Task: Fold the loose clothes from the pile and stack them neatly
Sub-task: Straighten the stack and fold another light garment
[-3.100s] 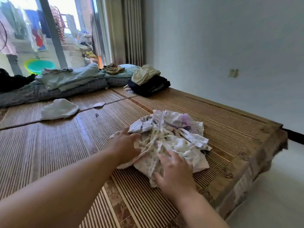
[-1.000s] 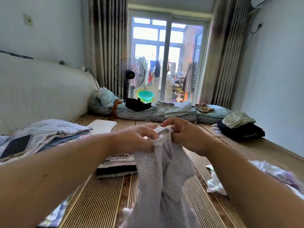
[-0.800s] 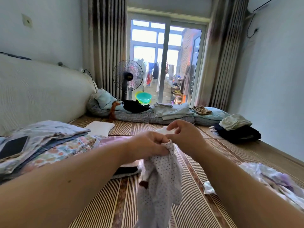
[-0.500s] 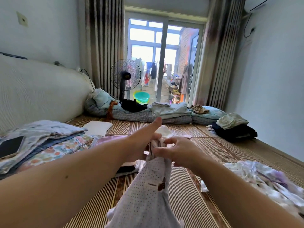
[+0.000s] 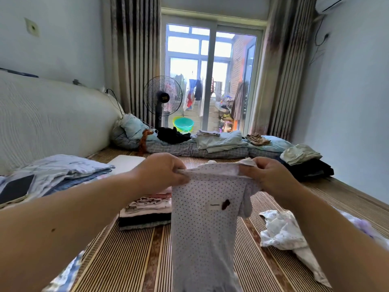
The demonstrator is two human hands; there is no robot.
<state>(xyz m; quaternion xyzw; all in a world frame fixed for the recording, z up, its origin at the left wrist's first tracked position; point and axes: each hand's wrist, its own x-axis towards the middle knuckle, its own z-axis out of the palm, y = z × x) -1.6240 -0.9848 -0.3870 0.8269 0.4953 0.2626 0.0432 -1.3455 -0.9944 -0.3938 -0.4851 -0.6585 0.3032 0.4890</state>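
Two hands [image 5: 161, 175] [image 5: 272, 179], one dotted garment [image 5: 202, 228], one folded stack [image 5: 145, 211].

fan [image 5: 162, 98] by glass door [image 5: 185, 68] | green basin [image 5: 183, 124] beside fan | phone [image 5: 15, 189] far left

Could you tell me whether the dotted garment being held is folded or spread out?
Spread out: the white dotted garment hangs unfolded, its top edge stretched between the left hand and right hand.

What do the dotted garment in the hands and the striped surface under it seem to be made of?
The dotted garment: likely soft cotton knit, matte; it hangs limp and creases. The striped surface: probably a bamboo mat, slightly glossy; fine parallel slats show.
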